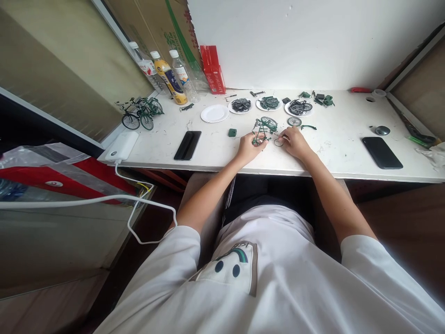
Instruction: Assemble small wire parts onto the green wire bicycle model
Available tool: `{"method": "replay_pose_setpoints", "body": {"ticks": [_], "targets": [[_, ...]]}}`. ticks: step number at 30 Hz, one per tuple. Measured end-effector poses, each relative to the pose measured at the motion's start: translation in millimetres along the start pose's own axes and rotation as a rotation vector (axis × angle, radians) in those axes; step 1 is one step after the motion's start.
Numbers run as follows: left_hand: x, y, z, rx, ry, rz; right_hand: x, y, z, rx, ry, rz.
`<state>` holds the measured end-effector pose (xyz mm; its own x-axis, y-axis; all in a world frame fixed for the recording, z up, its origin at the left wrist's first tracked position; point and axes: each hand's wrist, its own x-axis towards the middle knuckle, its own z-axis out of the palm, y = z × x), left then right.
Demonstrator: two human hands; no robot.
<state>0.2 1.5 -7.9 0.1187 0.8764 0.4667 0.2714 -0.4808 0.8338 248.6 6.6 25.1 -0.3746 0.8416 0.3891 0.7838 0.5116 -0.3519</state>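
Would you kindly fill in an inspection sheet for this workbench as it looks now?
Surface: white table, scuffed.
Job's things: part-built green model bicycle; loose wheel; thin ring.
Clutter: paper plates of parts, empty plate, three bottles, two phones, finished model bicycles.
Grips: left hand on the bicycle; right hand by the ring.
Cables: white cable from power bank.
Surroundings: cardboard, white wall.

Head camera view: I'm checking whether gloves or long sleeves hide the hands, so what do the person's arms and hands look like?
Both the left hand and the right hand are bare, with no gloves, rings or watch to be seen. The forearms are uncovered; short, loose white T-shirt sleeves end above the elbows. The shirt front carries a smiley print.
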Motion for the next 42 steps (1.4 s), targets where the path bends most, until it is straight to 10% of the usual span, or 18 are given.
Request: {"method": "replay_pose_setpoints", "body": {"ticks": [13, 29, 42], "targets": [[5.0, -7.1, -1.3, -0.067, -0.014, -0.082, 1.5, -24.6, -2.6, 0.097, 0.308, 0.150], [7.8, -17.2, 0.6, -0.117, -0.012, -0.095, -6.4, -49.5, 16.4, 0.182, 0.150, 0.013], [7.4, -14.2, -0.2, -0.139, -0.016, -0.087, -2.9, -41.4, 27.0, 0.334, 0.308, -0.147]]}}
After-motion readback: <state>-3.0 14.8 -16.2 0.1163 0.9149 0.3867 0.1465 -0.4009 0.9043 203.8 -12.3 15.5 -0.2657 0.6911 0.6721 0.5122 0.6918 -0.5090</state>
